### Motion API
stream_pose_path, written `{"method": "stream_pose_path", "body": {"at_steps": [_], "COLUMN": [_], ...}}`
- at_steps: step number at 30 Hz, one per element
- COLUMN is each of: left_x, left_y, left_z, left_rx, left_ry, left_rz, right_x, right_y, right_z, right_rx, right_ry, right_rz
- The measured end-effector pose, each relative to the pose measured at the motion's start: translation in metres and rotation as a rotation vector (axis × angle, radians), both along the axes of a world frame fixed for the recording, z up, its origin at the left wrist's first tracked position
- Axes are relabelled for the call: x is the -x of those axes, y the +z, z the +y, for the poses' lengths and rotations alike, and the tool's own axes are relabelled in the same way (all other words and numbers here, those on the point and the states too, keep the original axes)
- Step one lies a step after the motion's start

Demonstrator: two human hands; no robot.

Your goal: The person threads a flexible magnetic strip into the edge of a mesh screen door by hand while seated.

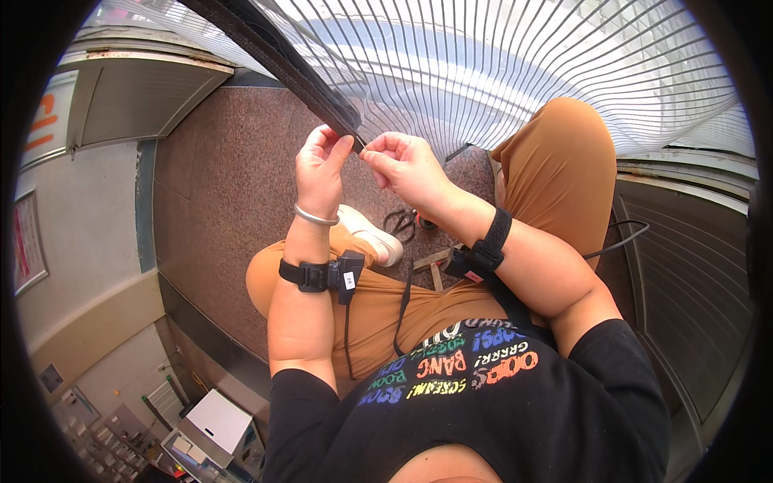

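A see-through curtain with thin dark stripes hangs in front of me. Along its left side runs a black edge strip, slanting down to my hands. My left hand pinches the strip's lower end between thumb and fingers. Right beside it, my right hand is closed with its fingertips on the same corner. Whether a small part sits between the fingertips is too fine to make out. Below the hands, on the floor, lie black-handled scissors next to a small red and black object, partly hidden by my right forearm.
I sit with knees apart over a reddish speckled stone floor. Part of a wooden stool shows between my legs. Metal shutter panels stand at the left and right. Black cables hang from the bands on my forearms.
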State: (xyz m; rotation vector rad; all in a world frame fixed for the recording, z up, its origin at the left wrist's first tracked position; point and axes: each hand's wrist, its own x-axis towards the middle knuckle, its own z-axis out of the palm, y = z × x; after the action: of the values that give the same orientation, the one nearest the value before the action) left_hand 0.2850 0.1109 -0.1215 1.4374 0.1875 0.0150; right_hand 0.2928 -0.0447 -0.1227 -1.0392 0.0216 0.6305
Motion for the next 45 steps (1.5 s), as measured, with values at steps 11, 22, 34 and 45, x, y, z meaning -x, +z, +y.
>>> {"method": "stream_pose_path", "body": {"at_steps": [11, 22, 34, 45], "left_x": [0.003, 0.004, 0.002, 0.003], "left_y": [-0.003, -0.005, -0.005, 0.004], "left_z": [-0.01, -0.013, -0.014, -0.015], "left_rx": [-0.038, -0.225, -0.191, -0.168], "left_ry": [0.039, 0.088, 0.111, 0.103], "left_rz": [-0.034, -0.034, -0.041, -0.011], "right_x": [-0.016, -0.009, -0.001, -0.011], "right_y": [-0.001, -0.006, -0.002, 0.0], "right_z": [0.001, 0.006, 0.008, 0.006], "right_rx": [0.041, 0.056, 0.052, 0.122], "right_ry": [0.015, -0.043, -0.086, -0.079], "right_rz": [-0.009, -0.105, -0.122, -0.098]}}
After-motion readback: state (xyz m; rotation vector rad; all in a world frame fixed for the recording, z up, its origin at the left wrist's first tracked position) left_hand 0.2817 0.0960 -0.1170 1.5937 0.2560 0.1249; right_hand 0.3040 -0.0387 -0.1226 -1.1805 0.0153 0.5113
